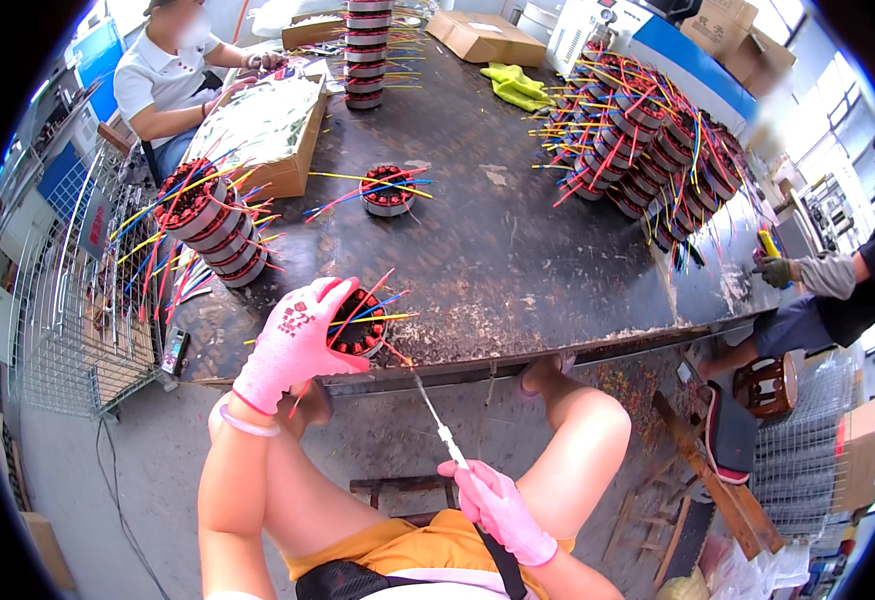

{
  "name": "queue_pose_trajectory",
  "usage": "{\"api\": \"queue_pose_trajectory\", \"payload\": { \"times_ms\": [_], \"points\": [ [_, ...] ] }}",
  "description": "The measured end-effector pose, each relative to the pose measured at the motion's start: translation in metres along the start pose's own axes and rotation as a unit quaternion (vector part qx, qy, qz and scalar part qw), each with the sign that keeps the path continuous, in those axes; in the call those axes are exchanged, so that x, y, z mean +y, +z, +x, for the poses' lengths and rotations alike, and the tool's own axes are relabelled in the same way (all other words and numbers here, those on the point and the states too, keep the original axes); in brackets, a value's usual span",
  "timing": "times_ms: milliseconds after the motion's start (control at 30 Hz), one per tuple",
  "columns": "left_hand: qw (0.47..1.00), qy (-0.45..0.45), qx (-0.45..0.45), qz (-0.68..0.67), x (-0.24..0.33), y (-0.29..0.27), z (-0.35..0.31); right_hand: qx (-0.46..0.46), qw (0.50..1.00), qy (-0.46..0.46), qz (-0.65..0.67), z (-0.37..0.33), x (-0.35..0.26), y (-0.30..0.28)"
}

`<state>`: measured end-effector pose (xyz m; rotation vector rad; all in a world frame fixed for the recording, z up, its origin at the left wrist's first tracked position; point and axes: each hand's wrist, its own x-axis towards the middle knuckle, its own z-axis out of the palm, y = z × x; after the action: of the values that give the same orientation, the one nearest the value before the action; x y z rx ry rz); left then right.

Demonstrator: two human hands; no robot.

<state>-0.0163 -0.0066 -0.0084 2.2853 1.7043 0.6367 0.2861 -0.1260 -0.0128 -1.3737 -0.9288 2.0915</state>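
My left hand (301, 335), in a pink glove, is closed around a motor stator (355, 340) at the table's near edge. The stator has red windings, a dark core, and red, blue and yellow leads sticking out to the right. My right hand (503, 510), also gloved in pink, grips a slim white rod-like piece (445, 433) with a thin pale front end; its exact kind I cannot make out. The rod's far end meets or nearly meets a short lead on the stator's lower right side. Farther back, a single stator (388, 192) lies on the table.
Stacked stators stand at left (213, 225), far centre (366, 50) and right (638, 140). An open carton (303, 150) of pale pieces sits at far left, near a seated person (173, 80). A yellow-green cloth (516, 87) lies far back. Another person (858, 250) sits at right.
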Motion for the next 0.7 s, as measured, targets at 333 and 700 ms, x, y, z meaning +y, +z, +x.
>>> {"api": "queue_pose_trajectory", "payload": {
  "times_ms": [333,700],
  "points": [
    [0.999,-0.025,-0.014,0.03,0.0048,-0.0017,0.0002,0.004,1.0,0.005,0.023,0.0003,0.0016,-0.0025],
    [0.999,-0.021,-0.013,0.04,0.0059,-0.0004,0.001,0.004,1.0,0.009,0.029,0.0022,-0.001,-0.0008]
  ]
}}
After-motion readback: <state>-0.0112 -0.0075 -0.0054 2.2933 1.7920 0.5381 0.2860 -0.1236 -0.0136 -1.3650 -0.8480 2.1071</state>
